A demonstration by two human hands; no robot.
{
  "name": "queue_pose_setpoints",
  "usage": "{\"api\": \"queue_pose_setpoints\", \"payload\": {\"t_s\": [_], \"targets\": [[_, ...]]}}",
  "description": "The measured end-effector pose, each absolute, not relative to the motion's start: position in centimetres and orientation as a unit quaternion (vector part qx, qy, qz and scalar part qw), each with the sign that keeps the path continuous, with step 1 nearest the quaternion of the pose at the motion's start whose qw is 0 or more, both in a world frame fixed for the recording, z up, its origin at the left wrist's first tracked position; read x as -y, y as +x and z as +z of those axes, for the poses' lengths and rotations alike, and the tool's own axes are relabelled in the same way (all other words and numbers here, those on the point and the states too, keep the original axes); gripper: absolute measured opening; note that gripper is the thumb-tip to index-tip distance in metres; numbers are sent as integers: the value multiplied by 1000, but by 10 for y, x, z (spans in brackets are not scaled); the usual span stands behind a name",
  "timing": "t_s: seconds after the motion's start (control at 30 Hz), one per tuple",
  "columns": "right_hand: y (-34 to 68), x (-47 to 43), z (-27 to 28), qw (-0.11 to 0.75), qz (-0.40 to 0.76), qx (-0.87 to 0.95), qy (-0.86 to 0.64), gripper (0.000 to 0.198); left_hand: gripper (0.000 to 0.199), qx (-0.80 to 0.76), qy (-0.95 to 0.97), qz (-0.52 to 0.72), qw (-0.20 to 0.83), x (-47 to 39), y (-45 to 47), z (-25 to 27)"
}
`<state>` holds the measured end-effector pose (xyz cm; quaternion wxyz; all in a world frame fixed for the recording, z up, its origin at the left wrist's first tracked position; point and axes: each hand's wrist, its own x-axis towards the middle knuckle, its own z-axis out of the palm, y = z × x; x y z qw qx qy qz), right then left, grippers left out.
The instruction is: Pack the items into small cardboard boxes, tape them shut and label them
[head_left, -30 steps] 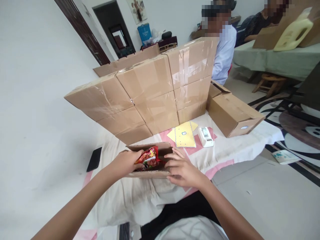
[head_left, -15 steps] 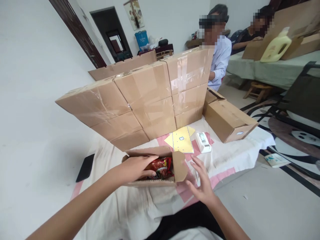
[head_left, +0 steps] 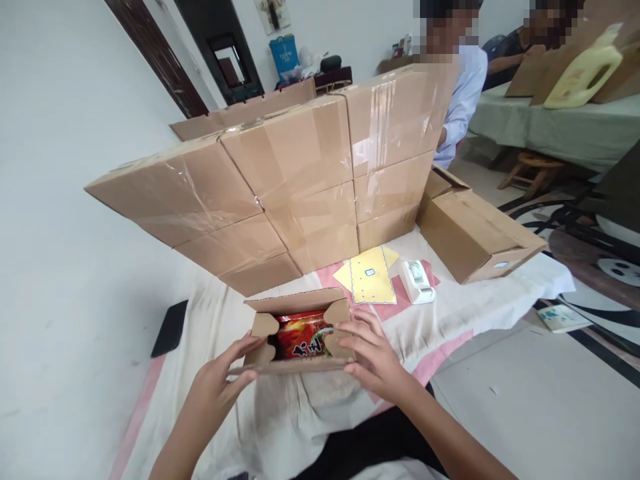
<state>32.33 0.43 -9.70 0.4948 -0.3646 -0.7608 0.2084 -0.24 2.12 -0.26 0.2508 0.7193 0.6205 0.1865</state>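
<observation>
A small cardboard box (head_left: pixel 297 301) lies before me on the cloth-covered table, its long back and front flaps raised. Red printed food packaging (head_left: pixel 304 337) with dark lettering sits inside it. My left hand (head_left: pixel 220 373) grips the box's left end, fingers on the short flap and thumb at the front edge. At the other end, my right hand (head_left: pixel 375 353) has its fingers over the right short flap, with the thumb low by the front corner. Both short flaps are folded inward over the ends of the packaging.
Behind the box stands a wall of taped cartons (head_left: pixel 305 167). Yellow cut paper (head_left: pixel 373 277) and a white device (head_left: pixel 418 283) lie to the right, before a larger carton (head_left: pixel 480 227). A black phone-like slab (head_left: pixel 169 329) lies left. Two people sit beyond.
My left hand has come out of the box to its left end. My right hand has moved left onto the right flap, which now folds inward. The view has tilted down.
</observation>
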Motion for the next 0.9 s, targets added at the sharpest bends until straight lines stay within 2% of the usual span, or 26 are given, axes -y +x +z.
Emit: {"api": "queue_pose_setpoints", "payload": {"t_s": [0.03, 0.1, 0.2, 0.33, 0.43, 0.5, 0.6, 0.67, 0.77, 0.9], "targets": [[322, -6, -97, 504, 220, 743, -382, 42, 57, -642, 703, 196, 234, -23, -1, -5], [323, -10, -96, 535, 248, 688, -422, 60, 60, -656, 692, 234, 193, -29, 3, -10], [329, -21, -85, 547, 294, 643, -449, 92, 79, -622, 723, 270, 130, -35, 9, -18], [335, -45, -61, 466, 322, 699, -438, 100, 83, -584, 772, 249, 46, -37, 13, -21], [330, -62, -53, 457, 295, 728, -417, 107, 80, -571, 775, 266, -45, -36, 15, -19], [325, -68, -57, 471, 285, 737, -392, 97, 64, -556, 787, 254, -90, -34, 15, -19], [321, -72, -70, 494, 267, 754, -339, 54, 34, -520, 829, 189, -81, -28, 14, -19], [320, -73, -78, 509, 248, 761, -317, 36, 31, -500, 846, 172, -76, -25, 16, -19], [320, -74, -86, 523, 232, 757, -315, 34, 33, -502, 845, 153, -107, -23, 25, -17], [318, -75, -84, 534, 234, 748, -318, 30, 48, -504, 844, 119, -143, -29, 52, -12]]}}
